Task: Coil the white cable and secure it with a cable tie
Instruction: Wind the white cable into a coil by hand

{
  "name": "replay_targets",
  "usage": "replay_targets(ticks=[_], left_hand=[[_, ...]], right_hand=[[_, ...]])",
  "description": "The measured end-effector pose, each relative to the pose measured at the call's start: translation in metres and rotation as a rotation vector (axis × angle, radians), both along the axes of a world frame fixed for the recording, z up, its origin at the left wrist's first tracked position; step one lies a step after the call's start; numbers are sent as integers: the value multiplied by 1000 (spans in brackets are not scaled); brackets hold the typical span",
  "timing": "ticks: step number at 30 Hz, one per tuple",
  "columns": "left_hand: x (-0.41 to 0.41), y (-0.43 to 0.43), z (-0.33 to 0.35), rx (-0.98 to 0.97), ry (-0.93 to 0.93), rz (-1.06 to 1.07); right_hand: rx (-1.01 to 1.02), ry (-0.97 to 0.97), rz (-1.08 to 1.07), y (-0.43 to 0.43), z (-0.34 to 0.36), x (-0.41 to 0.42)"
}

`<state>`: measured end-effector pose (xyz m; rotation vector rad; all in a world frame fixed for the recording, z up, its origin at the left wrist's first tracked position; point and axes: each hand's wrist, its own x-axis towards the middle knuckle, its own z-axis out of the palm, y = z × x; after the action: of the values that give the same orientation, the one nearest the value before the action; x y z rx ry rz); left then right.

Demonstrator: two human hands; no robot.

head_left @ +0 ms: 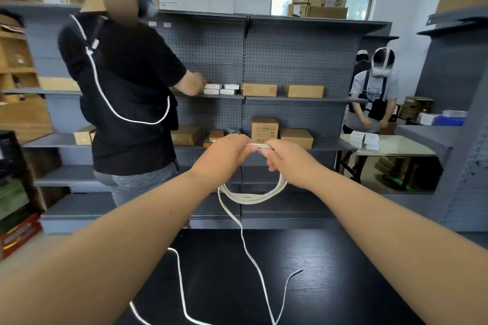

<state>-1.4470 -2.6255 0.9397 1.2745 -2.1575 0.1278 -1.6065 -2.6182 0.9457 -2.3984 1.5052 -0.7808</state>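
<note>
White cable (250,196) in loops, held up over the black bench (330,272).
Gripped at the top of the loops by the left hand (224,150) and the right hand (286,157), both curled tight round the bundle, knuckles close together. Hanging down in a round bunch just under the hands. Trailing onto the bench at 6 o'clock, with the loose end at 5 o'clock. Behind, at 12 o'clock, grey shelves (290,47) with brown boxes (264,129). At 10 o'clock, a person in a black shirt (126,92), reaching into the shelves.
</note>
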Motion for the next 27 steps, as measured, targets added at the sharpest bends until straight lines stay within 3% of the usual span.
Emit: replay_targets(ticks=[4,12,17,21,24,27], left_hand=[[1,4,-4,49,187,-72],[5,1,-16,522,822,-219],[0,3,-10,658,997,-290],[12,0,-1,686,943,-279],[18,-1,2,586,848,-204],[17,-1,-2,473,804,-178]], right_hand=[[-80,2,-32,2,-2,2],[-240,-302,-242,-3,-11,-8],[-364,-352,-269,0,-23,-8],[-328,-183,-173,3,-23,-15],[-291,-41,-129,2,-24,-19],[-308,-39,-167,1,-23,-17]])
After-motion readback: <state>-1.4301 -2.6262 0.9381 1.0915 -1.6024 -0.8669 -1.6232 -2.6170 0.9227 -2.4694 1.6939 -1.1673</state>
